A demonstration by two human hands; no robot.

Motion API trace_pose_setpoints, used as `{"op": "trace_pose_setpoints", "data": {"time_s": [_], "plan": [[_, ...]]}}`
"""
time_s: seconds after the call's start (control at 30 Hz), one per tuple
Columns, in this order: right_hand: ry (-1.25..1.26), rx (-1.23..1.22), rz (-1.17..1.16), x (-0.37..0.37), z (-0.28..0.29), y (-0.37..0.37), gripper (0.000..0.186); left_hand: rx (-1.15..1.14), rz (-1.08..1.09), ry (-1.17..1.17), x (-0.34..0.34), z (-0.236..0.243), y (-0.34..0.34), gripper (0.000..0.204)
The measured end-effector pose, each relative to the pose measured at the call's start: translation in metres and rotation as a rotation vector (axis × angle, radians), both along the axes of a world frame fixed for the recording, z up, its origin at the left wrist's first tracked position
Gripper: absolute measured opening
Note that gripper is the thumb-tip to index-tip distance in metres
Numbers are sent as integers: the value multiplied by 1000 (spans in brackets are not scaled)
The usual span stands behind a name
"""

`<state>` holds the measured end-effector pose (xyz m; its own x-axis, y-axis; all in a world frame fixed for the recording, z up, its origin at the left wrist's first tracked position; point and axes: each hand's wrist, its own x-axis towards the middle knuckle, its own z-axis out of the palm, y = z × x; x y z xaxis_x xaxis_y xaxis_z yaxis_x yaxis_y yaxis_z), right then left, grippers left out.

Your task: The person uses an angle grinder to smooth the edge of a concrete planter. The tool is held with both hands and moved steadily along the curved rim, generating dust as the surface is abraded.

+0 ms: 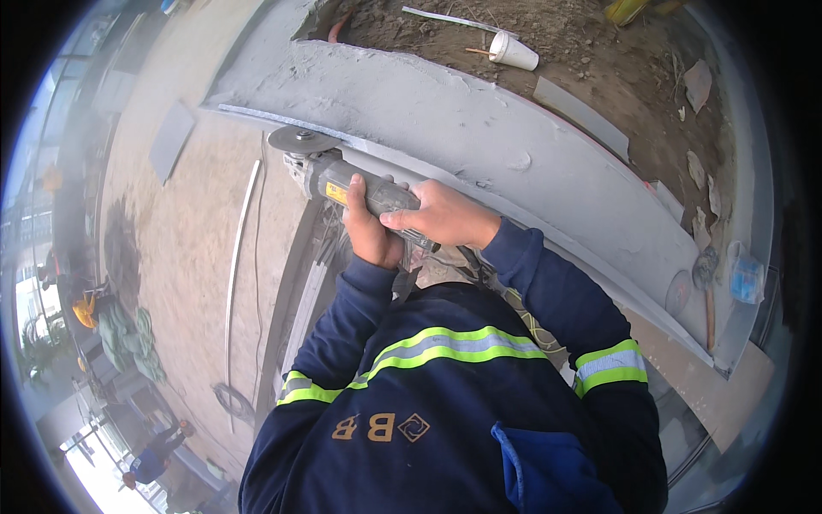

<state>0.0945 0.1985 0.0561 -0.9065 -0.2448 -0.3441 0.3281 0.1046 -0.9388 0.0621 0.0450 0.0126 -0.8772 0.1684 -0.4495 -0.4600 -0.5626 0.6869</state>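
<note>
A grey, dusty angle grinder [336,182] is gripped in both my hands, its head pointing to the left. My left hand [372,231] wraps round the underside of its body, thumb up along the near side. Round the rear handle closes my right hand [455,214]. The grinder's flat cutting disc [301,137] lies against or very close to the edge of a pale stone strip [244,112] on the front of the grey plastered ledge [385,94]; whether it touches, I cannot tell.
Beyond the ledge, a soil bed holds a white cup [515,53]. To the right lie a mallet [706,270], a loose disc [678,293] and a blue packet [747,280]. A long pale strip [242,248] and a grey slab [172,141] lie left. Another person [152,458] is lower left.
</note>
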Motion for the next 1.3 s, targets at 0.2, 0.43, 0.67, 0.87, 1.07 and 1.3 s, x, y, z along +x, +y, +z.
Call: {"op": "trace_pose_setpoints", "data": {"time_s": [0.2,0.43,0.67,0.87,1.07,1.3], "plan": [[54,-47,-75,28,7,4,48,19,18,-33,27,13,9,49],[-36,-7,-10,49,26,19,52,37,-26,3,52,18,16,50],[-14,-43,1,13,11,7,48,-36,-9,6,12,2,6,54],[72,2,-52,9,-1,0,46,-2,-13,-26,7,3,2,53],[22,-34,-39,50,21,13,52,51,-29,1,51,18,12,44],[20,4,-29,44,15,13,54,54,-22,-17,45,4,9,48]]}}
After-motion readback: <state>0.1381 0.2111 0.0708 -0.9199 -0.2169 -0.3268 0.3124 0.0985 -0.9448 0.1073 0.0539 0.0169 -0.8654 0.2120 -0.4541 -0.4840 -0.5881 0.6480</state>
